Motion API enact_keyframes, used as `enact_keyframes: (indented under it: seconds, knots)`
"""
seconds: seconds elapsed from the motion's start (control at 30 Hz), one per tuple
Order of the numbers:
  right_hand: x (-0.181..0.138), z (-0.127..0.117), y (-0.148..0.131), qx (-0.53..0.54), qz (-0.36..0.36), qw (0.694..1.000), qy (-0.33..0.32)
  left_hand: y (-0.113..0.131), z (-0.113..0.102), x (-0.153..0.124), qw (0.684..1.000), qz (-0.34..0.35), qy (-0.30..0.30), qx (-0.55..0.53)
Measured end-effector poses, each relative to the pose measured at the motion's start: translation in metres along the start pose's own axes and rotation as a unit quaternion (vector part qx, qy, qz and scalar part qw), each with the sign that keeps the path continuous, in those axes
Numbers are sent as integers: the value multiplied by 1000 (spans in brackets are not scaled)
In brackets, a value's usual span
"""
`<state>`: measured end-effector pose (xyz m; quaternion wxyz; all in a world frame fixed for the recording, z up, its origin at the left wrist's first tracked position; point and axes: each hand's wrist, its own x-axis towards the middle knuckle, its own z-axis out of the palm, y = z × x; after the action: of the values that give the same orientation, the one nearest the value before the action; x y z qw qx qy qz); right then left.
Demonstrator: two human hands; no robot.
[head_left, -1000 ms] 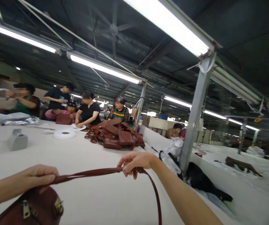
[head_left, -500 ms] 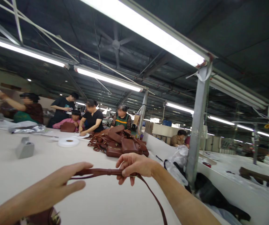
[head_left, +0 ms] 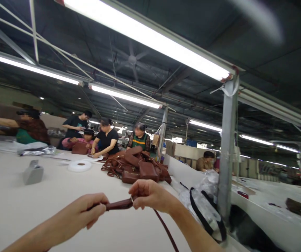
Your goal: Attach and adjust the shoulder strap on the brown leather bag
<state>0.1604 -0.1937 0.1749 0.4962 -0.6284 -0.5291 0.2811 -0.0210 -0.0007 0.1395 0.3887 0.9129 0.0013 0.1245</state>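
Between my two hands a brown leather strap (head_left: 120,204) is stretched above the white table. My left hand (head_left: 87,209) pinches one end of the folded part between thumb and fingers. My right hand (head_left: 151,196) grips the other end, where a small metal buckle or ring shows at the fingertips. From below my right hand a thin length of the strap hangs down to the lower edge of the view. Beyond my hands lies a heap of brown leather handbags (head_left: 149,170) with their straps tangled.
A white roll of tape (head_left: 73,166) and a grey metal tape dispenser (head_left: 33,174) stand on the table (head_left: 61,196). Several co-workers (head_left: 107,136) work along the far side. At right rise a metal post (head_left: 227,150) and clear plastic bags (head_left: 205,196).
My left hand has closed on the strap; its thumb was apart before. The folded part between my hands is shorter now. The bag part at the lower left has left the view.
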Motion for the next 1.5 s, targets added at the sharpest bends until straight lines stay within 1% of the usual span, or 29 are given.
enact_keyframes:
  seconds: [0.13,0.2,0.33,0.4,0.5,0.53,0.57,0.63,0.7,0.8,0.87,0.93,1.0,1.07,1.13,1.2,1.3,1.4,1.5]
  knots:
    - [-2,15,12,44,-34,997,46,-15,8,-5,999,-15,25,-22]
    - [-4,25,21,57,-54,995,63,-21,11,-11,999,-16,24,-29]
    - [-5,55,48,103,-75,989,78,-21,18,-26,999,-16,12,-38]
    - [-5,72,66,103,-83,986,102,-20,24,-32,998,-24,31,-49]
    - [-4,93,91,80,-116,977,160,-25,34,-37,992,-60,88,-75]
    - [-4,96,98,74,-124,974,173,-28,36,-38,989,-67,95,-93]
    - [-3,99,105,67,-129,973,177,-33,38,-39,987,-71,90,-114]
    - [0,101,115,49,-135,976,165,-42,40,-39,983,-78,55,-154]
    - [3,101,120,39,-145,977,151,-49,41,-35,982,-85,29,-163]
    - [6,104,120,65,-168,971,156,-55,45,-25,983,-63,36,-168]
    - [5,105,115,66,-184,970,147,-54,50,-19,984,-35,42,-171]
    - [3,103,110,26,-194,970,142,-49,54,-15,987,-23,32,-157]
    - [0,96,106,-15,-194,968,159,-43,54,-13,988,-17,12,-155]
    - [-3,88,105,-23,-183,968,172,-39,50,-13,986,-26,-5,-165]
    - [-4,83,105,-3,-181,969,167,-36,44,-12,986,-46,-16,-161]
    - [-3,82,106,6,-196,968,159,-33,38,-10,986,-61,-30,-154]
    - [-2,84,105,-4,-220,962,161,-30,33,-6,981,-66,-48,-175]
    - [-1,87,104,-17,-220,961,166,-31,35,-3,979,-66,-44,-185]
    - [-1,88,105,-28,-231,957,172,-33,42,1,976,-45,-29,-212]
